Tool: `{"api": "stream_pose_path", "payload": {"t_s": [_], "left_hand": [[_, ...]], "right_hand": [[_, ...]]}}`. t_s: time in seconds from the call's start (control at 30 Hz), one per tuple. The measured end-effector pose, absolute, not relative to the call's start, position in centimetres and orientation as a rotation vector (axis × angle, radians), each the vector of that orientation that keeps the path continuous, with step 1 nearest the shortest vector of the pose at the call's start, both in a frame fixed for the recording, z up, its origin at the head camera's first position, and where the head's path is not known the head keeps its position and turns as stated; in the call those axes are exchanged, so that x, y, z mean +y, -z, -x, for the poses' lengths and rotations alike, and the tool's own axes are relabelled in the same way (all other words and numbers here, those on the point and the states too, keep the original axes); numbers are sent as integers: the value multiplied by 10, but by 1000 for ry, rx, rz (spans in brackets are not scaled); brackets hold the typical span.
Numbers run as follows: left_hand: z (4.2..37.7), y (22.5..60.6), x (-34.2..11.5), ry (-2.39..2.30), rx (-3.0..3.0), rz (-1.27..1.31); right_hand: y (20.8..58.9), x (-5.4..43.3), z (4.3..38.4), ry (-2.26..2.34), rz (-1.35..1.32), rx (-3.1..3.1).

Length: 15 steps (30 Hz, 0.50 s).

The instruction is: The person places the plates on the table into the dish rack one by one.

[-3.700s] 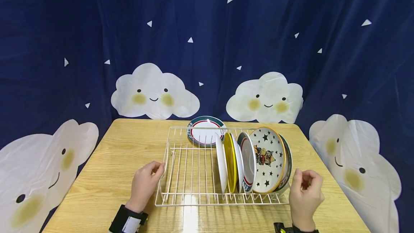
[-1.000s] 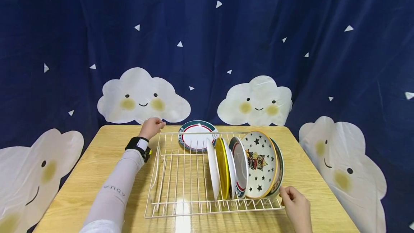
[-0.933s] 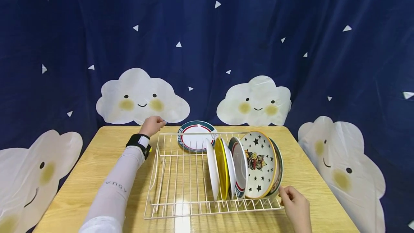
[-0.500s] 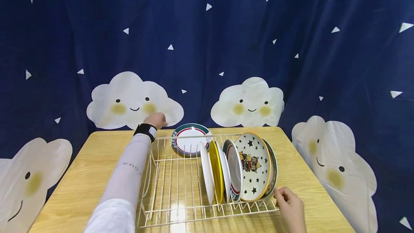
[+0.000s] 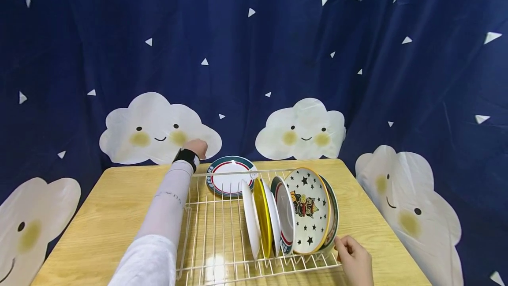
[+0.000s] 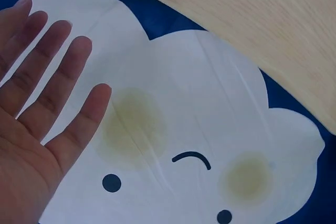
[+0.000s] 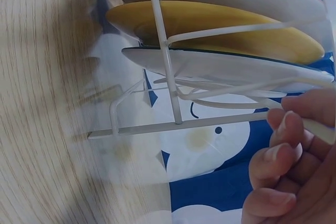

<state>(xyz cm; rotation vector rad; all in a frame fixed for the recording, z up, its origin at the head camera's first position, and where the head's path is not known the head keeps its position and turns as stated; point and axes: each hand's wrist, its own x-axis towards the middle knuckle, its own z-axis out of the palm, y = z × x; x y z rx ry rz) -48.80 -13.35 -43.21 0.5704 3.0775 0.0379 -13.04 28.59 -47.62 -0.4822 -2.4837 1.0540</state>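
Observation:
My right hand pinches the front right corner of a white wire dish rack. In the right wrist view, its thumb and index finger close on the wire while the other fingers curl loosely. My left hand reaches over the rack's left side to the table's back edge, left of a green-rimmed plate lying flat behind the rack. The left wrist view shows that hand holding nothing, its fingers straight and spread. In the rack stand a white plate, a yellow plate and a star-patterned plate.
Other plates stand between and behind these, including a green-rimmed white one. The rack's left half holds no plates. A wooden table carries everything. A dark blue curtain with white clouds hangs behind and at both sides.
My left hand left the rack's left side and reached to the back edge, then moved slightly right. My right hand came to the rack's corner and took hold. The head view shifted; the rack appears more tilted.

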Motion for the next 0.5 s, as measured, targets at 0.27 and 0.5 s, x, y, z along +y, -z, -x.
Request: {"api": "stream_pose_path", "payload": {"t_s": [0.27, 0.5], "left_hand": [[496, 436, -127, 58, 3095, -659], [501, 448, -120, 63, 3171, -763]], "right_hand": [[480, 283, 129, -1087, 495, -2451], [482, 282, 126, -1117, 513, -2442]]}}
